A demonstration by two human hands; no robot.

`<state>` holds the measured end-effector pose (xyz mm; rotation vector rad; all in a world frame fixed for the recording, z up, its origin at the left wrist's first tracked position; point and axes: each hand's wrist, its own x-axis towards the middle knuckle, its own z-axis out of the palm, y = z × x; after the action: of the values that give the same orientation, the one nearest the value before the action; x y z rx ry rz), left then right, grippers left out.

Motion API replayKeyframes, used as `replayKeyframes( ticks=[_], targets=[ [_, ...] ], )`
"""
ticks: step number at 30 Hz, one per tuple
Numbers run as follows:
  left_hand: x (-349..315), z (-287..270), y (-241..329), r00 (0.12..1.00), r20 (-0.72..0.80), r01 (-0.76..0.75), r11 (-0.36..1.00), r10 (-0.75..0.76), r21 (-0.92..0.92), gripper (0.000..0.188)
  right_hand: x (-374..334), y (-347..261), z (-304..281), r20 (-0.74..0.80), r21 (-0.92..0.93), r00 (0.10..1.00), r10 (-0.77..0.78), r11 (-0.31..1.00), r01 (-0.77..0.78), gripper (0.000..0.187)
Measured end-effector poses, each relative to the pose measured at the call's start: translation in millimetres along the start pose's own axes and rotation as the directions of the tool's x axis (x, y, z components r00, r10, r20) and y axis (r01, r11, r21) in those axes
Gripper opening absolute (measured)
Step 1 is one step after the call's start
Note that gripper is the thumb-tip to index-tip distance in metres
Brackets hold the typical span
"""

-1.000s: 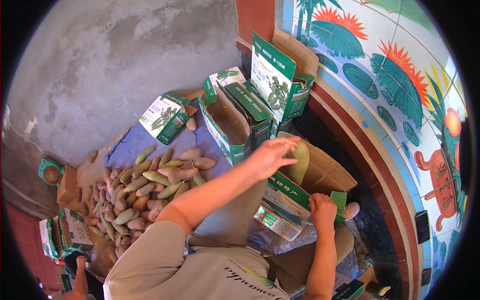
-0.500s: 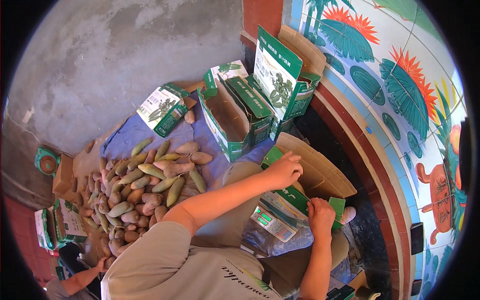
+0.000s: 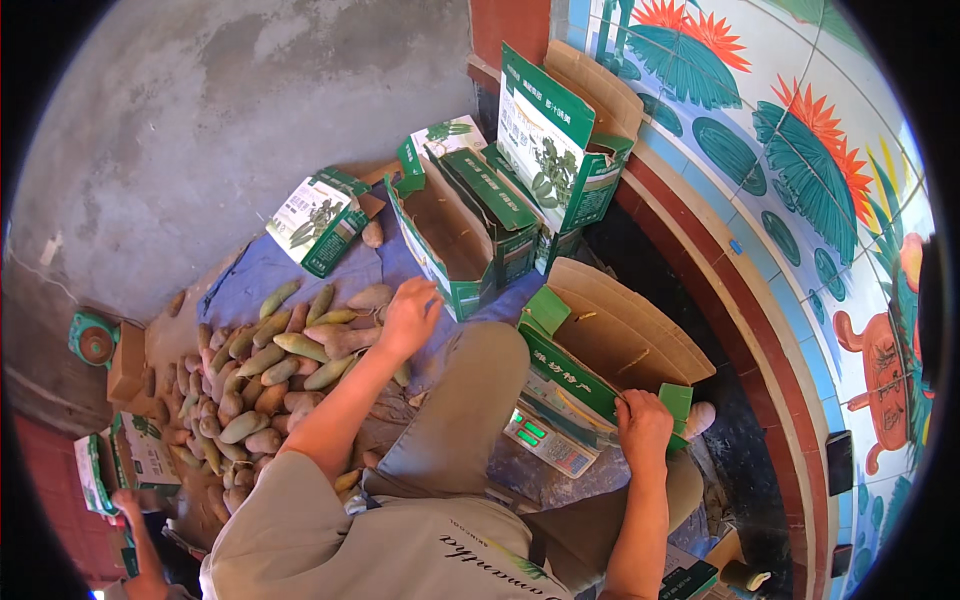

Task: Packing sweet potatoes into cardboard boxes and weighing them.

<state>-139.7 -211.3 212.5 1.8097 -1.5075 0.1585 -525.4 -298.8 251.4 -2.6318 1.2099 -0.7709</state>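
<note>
An open green-and-white carton [image 3: 572,378] stands in front of me, its brown inner flap [image 3: 625,315] raised at the far side. My right hand [image 3: 645,428] is closed on the carton's near edge at its right corner. Beneath that edge, on the near side, shows a digital scale [image 3: 552,445] with lit green figures. My left hand [image 3: 410,318] is over the right side of a heap of long green and soil-brown radishes [image 3: 262,385]. Its fingers are loosely apart with nothing visible in them.
Beyond my knee are an open empty carton [image 3: 445,235], a tall carton [image 3: 550,140] and a smaller carton [image 3: 318,220] on blue sheeting [image 3: 255,270]. A painted tile wall [image 3: 770,190] curves along the right. Another person's arm [image 3: 140,535] shows at lower left.
My left hand has moved left, from over the carton to the radish heap. My right hand keeps its place on the carton's edge. The other person's arm has risen.
</note>
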Motion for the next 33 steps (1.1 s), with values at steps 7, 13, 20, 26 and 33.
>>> replayKeyframes(
  ticks=[7,13,20,26,33],
  targets=[
    [-117.4,4.6,-71.8,0.760,0.443,0.291,0.858,-0.476,0.423,0.024,-2.4,-3.5,-2.4,0.029,0.028,0.999,0.024,0.999,-0.025,0.007],
    [-223.0,16.1,-116.7,0.260,0.508,0.473,0.567,-0.821,0.675,0.029,-4.5,-4.5,1.4,0.037,0.022,0.999,-0.008,1.000,0.007,0.007],
    [-299.1,16.5,-129.9,0.075,0.623,0.340,0.607,-0.779,0.718,0.028,-2.9,-0.1,2.5,0.032,-0.009,0.999,0.004,1.000,-0.004,0.007],
    [-330.2,17.2,-122.9,-0.045,0.613,0.323,0.569,-0.789,0.756,0.026,-3.3,0.9,6.6,0.086,-0.029,0.995,0.050,0.998,-0.048,0.008],
    [-346.3,10.4,-112.2,-0.130,0.561,0.475,0.445,-0.817,0.759,0.045,-0.4,-0.9,7.9,0.091,-0.034,0.991,0.096,0.995,-0.094,0.009]
  ],
)
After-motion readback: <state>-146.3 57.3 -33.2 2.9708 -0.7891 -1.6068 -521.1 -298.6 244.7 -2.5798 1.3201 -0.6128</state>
